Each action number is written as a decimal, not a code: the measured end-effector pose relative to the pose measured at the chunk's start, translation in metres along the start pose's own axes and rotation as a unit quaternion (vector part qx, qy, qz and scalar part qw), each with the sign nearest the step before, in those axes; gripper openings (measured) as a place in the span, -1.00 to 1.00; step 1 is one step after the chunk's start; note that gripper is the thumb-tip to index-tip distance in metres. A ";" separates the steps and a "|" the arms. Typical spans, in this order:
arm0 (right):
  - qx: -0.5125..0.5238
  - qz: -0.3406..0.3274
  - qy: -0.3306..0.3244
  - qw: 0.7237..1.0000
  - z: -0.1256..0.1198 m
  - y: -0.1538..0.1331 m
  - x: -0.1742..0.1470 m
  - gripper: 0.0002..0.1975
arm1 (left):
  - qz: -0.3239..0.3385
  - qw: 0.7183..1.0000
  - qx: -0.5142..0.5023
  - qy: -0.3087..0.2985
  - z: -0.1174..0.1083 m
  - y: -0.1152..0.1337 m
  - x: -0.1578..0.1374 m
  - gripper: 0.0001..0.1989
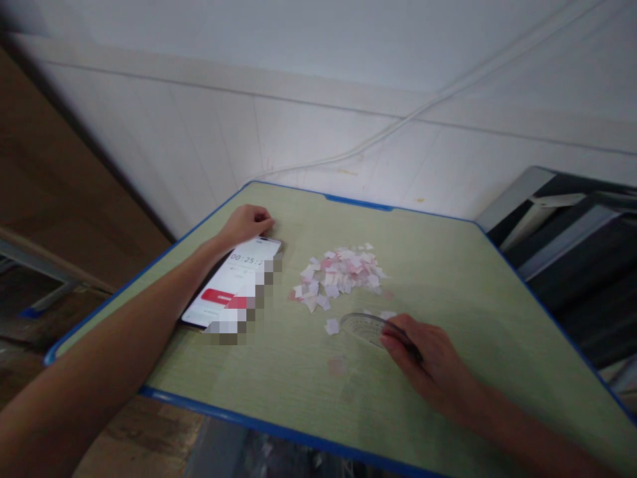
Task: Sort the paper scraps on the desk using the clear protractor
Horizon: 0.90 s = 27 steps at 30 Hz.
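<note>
Protractor (363, 326), clear and curved, is in the right hand (405, 338), its free end pointing left over the tabletop (448, 265), just on the near side of a heap of small paper pieces (343, 271). The right forearm comes in from the lower right corner and slants up and to the left, low over the tabletop. The thumb and fingers are pinched together around the right end of the protractor, with the back of the hand turned mostly up and to the right. Whether the protractor's edge touches the tabletop, I cannot tell.

A loose white scrap (332, 326) lies beside the protractor's left tip, and a pale pink piece (336, 366) lies nearer the person. The heap itself is a mix of white and pinkish bits, spread loosely at its rim.

The left arm reaches in from the lower left, stretched long across the left side of the tabletop. The left hand (247, 223) rests just beyond the top end of a phone (243, 265), fingers loosely curled in; whether anything sits inside them is hidden. The phone lies screen up beside the left forearm, showing a running-time display, partly covered by pixel blocks.
</note>
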State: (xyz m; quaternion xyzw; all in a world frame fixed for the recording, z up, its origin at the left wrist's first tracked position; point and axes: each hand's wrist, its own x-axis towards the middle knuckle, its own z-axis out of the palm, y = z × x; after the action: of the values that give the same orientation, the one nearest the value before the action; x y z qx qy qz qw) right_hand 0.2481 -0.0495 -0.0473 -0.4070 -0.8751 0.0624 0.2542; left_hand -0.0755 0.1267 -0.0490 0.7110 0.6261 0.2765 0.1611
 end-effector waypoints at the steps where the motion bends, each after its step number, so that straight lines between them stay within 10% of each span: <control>1: -0.003 0.002 0.001 1.000 0.000 0.000 0.000 -0.85 | 0.000 1.000 0.001 0.000 0.000 0.000 0.000 -0.79; 27: -0.011 -0.011 0.010 1.000 0.001 0.001 0.000 -0.82 | 0.008 1.000 0.008 0.007 0.000 -0.001 0.001 -0.80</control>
State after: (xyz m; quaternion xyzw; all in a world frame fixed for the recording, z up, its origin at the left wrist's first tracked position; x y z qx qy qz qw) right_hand 0.2485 -0.0489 -0.0481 -0.4006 -0.8776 0.0457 0.2593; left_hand -0.0761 0.1273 -0.0489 0.7151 0.6240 0.2778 0.1485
